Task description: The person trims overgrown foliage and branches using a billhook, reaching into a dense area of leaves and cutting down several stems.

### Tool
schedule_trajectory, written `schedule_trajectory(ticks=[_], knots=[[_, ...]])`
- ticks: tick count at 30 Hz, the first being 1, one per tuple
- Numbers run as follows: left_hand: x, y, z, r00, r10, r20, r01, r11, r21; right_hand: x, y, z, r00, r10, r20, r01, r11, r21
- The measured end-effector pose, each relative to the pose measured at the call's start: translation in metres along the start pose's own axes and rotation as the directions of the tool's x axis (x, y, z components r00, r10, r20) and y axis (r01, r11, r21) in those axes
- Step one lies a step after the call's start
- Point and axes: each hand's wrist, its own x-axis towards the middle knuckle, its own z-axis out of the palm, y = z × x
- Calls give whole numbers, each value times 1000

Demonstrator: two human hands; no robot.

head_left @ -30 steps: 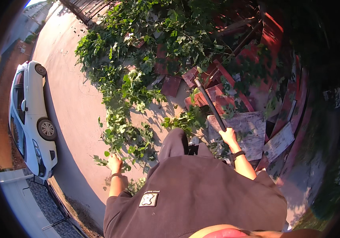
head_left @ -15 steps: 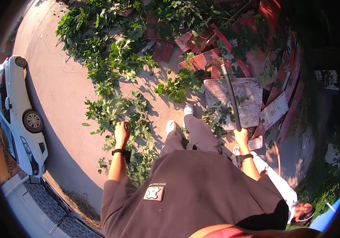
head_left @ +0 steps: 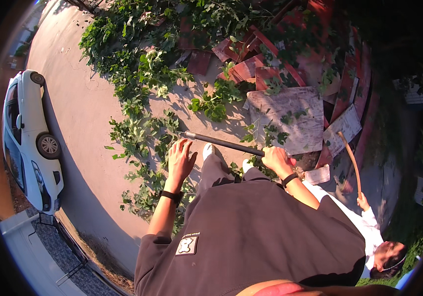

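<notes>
My right hand [head_left: 275,160] grips the lower end of a long-handled sickle [head_left: 223,143]. Its black handle slants across in front of me, with the metal collar at the left end. The blade hardly shows now; the earlier frame shows it curved. Just below that collar my left hand [head_left: 178,160] is raised with fingers apart, holding nothing. It appears close to the collar, though I cannot tell whether they touch. Cut leafy branches [head_left: 142,130] lie on the ground beneath and beyond my left hand.
Red boards [head_left: 243,69] and a large pale panel [head_left: 285,121] lie heaped ahead on the right. A person in white [head_left: 369,219] stands at my right, holding a curved wooden handle [head_left: 353,160]. A white car [head_left: 34,143] is parked at the left on concrete [head_left: 85,163].
The sickle has swung from pointing ahead to lying across leftward. My left hand has risen toward its collar and spread its fingers. The other person's wooden handle has come up into view.
</notes>
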Motion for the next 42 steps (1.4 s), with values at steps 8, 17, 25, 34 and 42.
schedule_trajectory(ticks=[8, 17, 25, 34, 42], knots=[[-61, 132, 57, 968, 149, 204, -161, 986, 44, -53, 42, 2, 919, -372, -132, 363, 928, -87], [-106, 161, 72, 970, 132, 206, -135, 991, -3, -110, 54, 20, 921, -374, -106, 366, 926, -89], [-153, 187, 96, 979, 154, 132, -156, 988, 4, -161, 75, 8, 924, -360, 127, 355, 933, 57], [-147, 273, 109, 994, 84, 66, -87, 995, 40, -154, 157, -9, 902, -386, 192, 348, 915, 205], [-80, 423, 185, 959, 256, 125, -267, 960, 83, -193, 332, -55, 899, -227, 373, 203, 974, 104]])
